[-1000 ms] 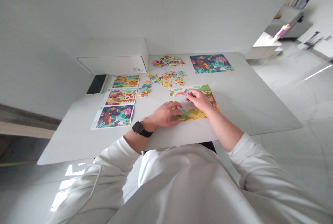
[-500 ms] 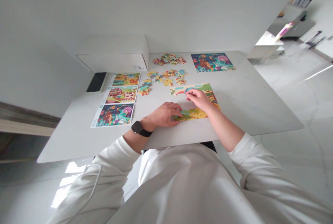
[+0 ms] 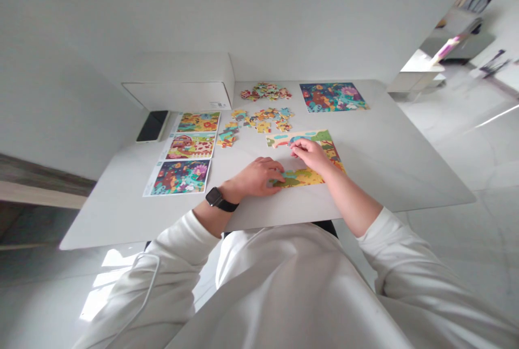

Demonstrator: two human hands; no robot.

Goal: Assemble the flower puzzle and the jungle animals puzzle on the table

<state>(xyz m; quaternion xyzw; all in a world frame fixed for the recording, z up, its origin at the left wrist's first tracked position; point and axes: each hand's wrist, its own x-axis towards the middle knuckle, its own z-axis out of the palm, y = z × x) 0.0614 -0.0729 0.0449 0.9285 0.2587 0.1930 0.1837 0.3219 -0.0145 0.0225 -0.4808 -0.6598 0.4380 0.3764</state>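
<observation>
A partly assembled jigsaw puzzle (image 3: 320, 143) in yellow, green and teal lies on the white table (image 3: 385, 165) in front of me. My left hand (image 3: 255, 177), with a black watch on the wrist, rests fingers down on the puzzle's near left edge. My right hand (image 3: 310, 153) lies on the middle of the puzzle, its fingertips pinched at a piece near the upper edge; I cannot make out the piece. Loose puzzle pieces (image 3: 261, 119) lie scattered just beyond the puzzle.
A second heap of pieces (image 3: 265, 91) and a finished dark puzzle (image 3: 331, 96) lie at the far edge. Three picture cards (image 3: 190, 146) sit at the left, beside a black phone (image 3: 152, 125) and a white box (image 3: 180, 84). A wall stands behind.
Both hands stay on the puzzle with hardly any shift; the view has drifted slightly.
</observation>
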